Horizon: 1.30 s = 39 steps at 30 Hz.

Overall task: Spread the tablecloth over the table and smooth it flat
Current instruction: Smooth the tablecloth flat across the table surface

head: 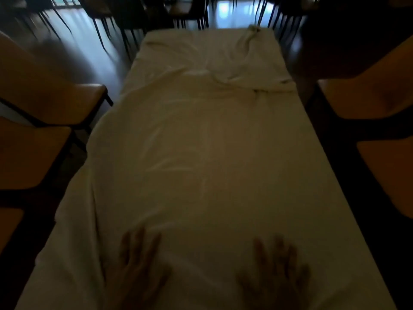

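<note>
Flanking the tablecloth [201, 153] and flat hands [138, 265], orange chairs [33, 151].

left hand [138, 262]: flat, palm down, fingers spread, pointing forward, blurred
right hand [274, 269]: same pose, palm down, fingers splayed, blurred
spacing: apart, level with each other

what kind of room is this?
Likely a dining hall or canteen: a long table under a white tablecloth, orange chairs along both sides, and more dark chair legs on the shiny floor beyond.
</note>
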Motion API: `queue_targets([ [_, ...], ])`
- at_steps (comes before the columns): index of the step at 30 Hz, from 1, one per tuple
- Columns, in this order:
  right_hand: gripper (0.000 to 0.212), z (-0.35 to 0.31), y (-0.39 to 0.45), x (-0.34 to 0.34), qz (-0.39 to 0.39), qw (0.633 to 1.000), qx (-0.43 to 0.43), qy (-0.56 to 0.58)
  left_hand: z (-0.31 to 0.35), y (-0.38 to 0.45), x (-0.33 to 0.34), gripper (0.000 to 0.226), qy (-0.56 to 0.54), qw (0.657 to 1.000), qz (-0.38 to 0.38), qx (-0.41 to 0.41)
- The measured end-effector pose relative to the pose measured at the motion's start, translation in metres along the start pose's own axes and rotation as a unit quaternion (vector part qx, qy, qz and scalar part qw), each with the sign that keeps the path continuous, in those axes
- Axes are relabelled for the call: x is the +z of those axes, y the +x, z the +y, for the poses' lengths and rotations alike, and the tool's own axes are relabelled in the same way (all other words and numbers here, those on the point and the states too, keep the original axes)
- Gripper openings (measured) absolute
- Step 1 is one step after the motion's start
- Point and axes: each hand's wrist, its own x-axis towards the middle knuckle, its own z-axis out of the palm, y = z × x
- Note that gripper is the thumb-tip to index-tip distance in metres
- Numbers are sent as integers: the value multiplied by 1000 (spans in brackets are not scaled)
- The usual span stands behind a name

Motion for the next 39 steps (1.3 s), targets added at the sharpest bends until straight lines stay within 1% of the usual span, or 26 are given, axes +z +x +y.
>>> queue_targets([
  [3, 86, 18, -35, 4, -24, 999, -21, -18, 20, -40, -8, 82, -52, 998, -15, -22],
  [7, 83, 41, -71, 4, -9, 999, -34, -33, 39, -82, -8, 82, -68, 996, -53, -23],
  [10, 85, 52, -84, 5, -27, 998, -35, -39, 36, -99, -7, 80, -91, 993, -69, -3],
  [12, 87, 57, -87, 6, -45, 998, -32, -38, 24, -106, -11, 76, -93, 994, -51, -9],
  [13, 88, 56, -86, 5, -44, 998, -31, -35, 15, -105, -16, 74, -87, 995, -30, -31],
  [15, 85, 47, -81, 0, -26, 997, -55, -39, -10, -100, -22, 72, -89, 991, 11, -104],
  [17, 80, 29, -76, -3, -11, 994, -99, -42, -40, -96, -21, 74, -113, 975, 24, -190],
  [18, 79, 19, -71, -2, -3, 992, -117, -40, -55, -96, -16, 75, -126, 968, 22, -217],
  [20, 80, -2, -63, 1, -4, 992, -126, -29, -77, -103, -4, 77, -144, 960, -3, -238],
  [22, 80, -13, -62, 11, -14, 993, -113, -32, -87, -116, 10, 78, -136, 961, -24, -240],
  [26, 79, -15, -70, 23, 18, 994, -101, -46, -102, -130, 22, 79, -139, 959, -15, -247],
  [31, 81, -20, -90, 28, -3, 996, -81, -47, -121, -156, 30, 76, -105, 963, -50, -242],
  [34, 83, -27, -111, 28, -24, 996, -79, -46, -127, -173, 27, 74, -122, 960, -61, -245],
  [37, 85, -28, -137, 27, -75, 994, -70, -48, -133, -199, 22, 71, -110, 958, -82, -252],
  [39, 88, -26, -148, 19, -121, 987, -81, -75, -130, -216, 8, 72, -99, 955, -96, -263],
])
